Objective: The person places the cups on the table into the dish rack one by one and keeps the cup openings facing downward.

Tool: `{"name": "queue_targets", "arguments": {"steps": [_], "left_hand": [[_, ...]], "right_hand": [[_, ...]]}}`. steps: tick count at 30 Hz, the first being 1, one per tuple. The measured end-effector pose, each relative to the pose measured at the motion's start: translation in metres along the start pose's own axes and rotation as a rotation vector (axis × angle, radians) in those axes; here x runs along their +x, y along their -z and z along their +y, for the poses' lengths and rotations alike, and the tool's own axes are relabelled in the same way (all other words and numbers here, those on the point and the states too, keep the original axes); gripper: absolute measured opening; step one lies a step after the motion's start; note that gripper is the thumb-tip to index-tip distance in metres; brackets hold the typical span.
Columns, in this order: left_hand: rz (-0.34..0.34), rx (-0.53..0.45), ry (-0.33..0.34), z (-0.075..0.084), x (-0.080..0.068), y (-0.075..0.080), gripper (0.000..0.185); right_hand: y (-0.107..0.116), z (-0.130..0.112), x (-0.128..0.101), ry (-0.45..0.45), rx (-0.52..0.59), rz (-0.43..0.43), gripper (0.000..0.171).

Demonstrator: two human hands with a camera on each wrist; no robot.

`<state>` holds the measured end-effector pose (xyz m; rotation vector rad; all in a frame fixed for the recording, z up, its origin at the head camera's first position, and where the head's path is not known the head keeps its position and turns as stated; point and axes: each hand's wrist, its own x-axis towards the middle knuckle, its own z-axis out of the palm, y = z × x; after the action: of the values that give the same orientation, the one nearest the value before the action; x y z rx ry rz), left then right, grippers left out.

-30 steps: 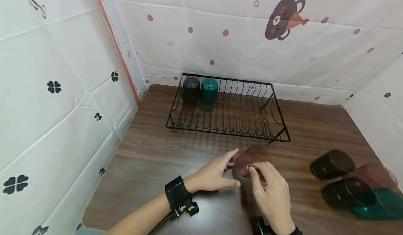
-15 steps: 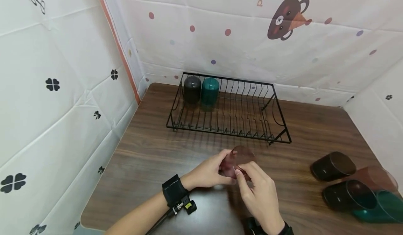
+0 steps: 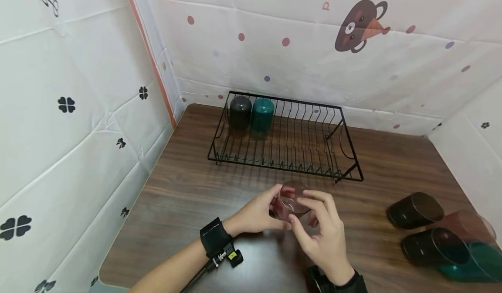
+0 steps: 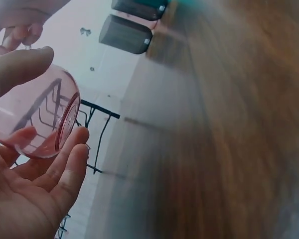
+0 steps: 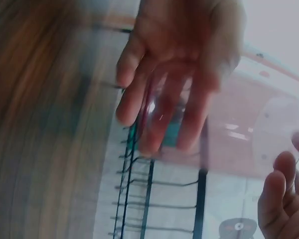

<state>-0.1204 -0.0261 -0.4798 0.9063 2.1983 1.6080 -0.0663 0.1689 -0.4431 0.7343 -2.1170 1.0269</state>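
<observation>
A clear pink drinking glass (image 3: 289, 206) is held between both hands over the table, its base toward the wood and its mouth upward. My left hand (image 3: 256, 212) grips it from the left, fingers round its lower part; the thumb and fingers show in the left wrist view, close to the base. At the rim are the fingertips of my right hand (image 3: 323, 229), curled about the near right side with the thumb in front. In the right wrist view the pink wall (image 5: 229, 129) spans the gap from the left hand to the right fingertips.
A black wire dish rack (image 3: 286, 166) stands behind the hands. In its left end sit a dark glass (image 3: 239, 114) and a teal glass (image 3: 262, 116), both bottom up. At the right are dark glasses (image 3: 412, 212), a pink glass (image 3: 468, 223) and a teal glass (image 3: 478, 262). Printed cloth walls surround the table.
The pink glass has moved left and turned so its mouth faces up. My left hand has closed round it. My right hand has shifted from a pinch to spread fingertips at the rim.
</observation>
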Motion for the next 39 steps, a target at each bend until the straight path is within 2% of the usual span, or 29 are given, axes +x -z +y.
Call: {"name": "queue_targets", "arguments": {"steps": [4, 7, 13, 21, 30, 39], "left_hand": [[-0.002, 0.011, -0.006, -0.004, 0.0, 0.001, 0.076], [-0.013, 0.031, -0.017, -0.006, 0.0, 0.001, 0.076], [-0.029, 0.042, -0.047, -0.008, -0.001, 0.001, 0.076], [-0.029, 0.134, -0.082, -0.01, -0.002, 0.005, 0.075], [-0.03, 0.093, -0.096, -0.013, -0.001, 0.009, 0.078], [-0.015, 0.05, -0.092, -0.009, -0.001, 0.013, 0.08]], "right_hand": [[0.002, 0.011, -0.003, -0.047, -0.078, -0.019, 0.07], [0.001, 0.017, -0.007, -0.088, -0.081, -0.052, 0.079], [-0.004, 0.025, -0.013, -0.103, 0.037, -0.073, 0.08], [-0.006, 0.031, -0.016, -0.113, 0.134, -0.077, 0.086], [-0.007, 0.038, -0.016, -0.113, 0.181, -0.082, 0.083], [-0.005, 0.038, -0.019, -0.174, 0.296, -0.076, 0.08]]}}
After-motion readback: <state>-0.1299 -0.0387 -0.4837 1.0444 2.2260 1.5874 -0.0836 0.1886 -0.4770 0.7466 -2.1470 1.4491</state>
